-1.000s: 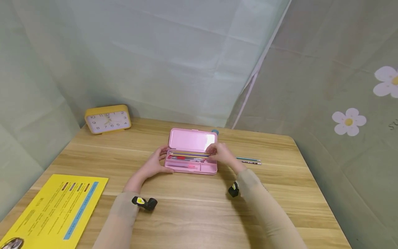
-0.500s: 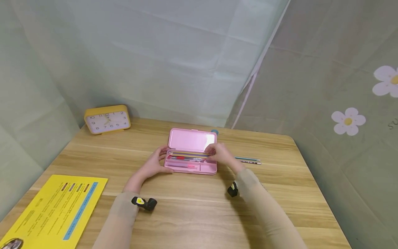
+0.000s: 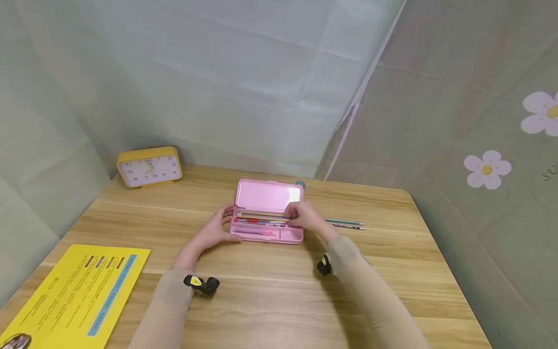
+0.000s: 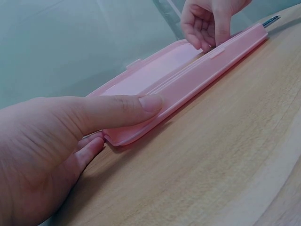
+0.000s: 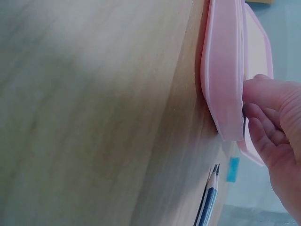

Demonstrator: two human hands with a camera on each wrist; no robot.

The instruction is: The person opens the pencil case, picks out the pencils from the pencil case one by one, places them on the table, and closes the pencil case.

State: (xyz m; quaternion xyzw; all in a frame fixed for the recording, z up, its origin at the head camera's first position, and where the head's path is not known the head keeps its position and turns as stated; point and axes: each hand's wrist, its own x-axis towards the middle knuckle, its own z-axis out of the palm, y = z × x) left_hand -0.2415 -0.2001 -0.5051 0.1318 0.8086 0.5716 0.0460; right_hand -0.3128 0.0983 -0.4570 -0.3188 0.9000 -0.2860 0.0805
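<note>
A pink pencil case (image 3: 291,236) lies with its lid (image 3: 268,195) up on the wooden table. Pencils (image 3: 261,216) lie in its back compartment beside a red pen (image 3: 250,221); a pink pen (image 3: 268,233) is in the front one. My left hand (image 3: 213,230) grips the case's left end, thumb (image 4: 150,103) along the front wall, fingers round the end. Over the right end, my right hand (image 3: 307,216) reaches inside, thumb and fingertips pinched at the pencils' ends. What they pinch is mostly hidden, but looks like a pencil. Two pencils (image 3: 344,222) lie on the table beyond it.
A yellow alarm clock (image 3: 149,167) stands at the back left of the table. A yellow booklet (image 3: 78,291) lies at the front left. Behind the case's lid sits a small blue object (image 3: 301,184). Hanging cloth (image 3: 244,87) surrounds the table's back and sides.
My right hand has shifted slightly left along the case. The left hand, the case and the two pencils outside it stay put.
</note>
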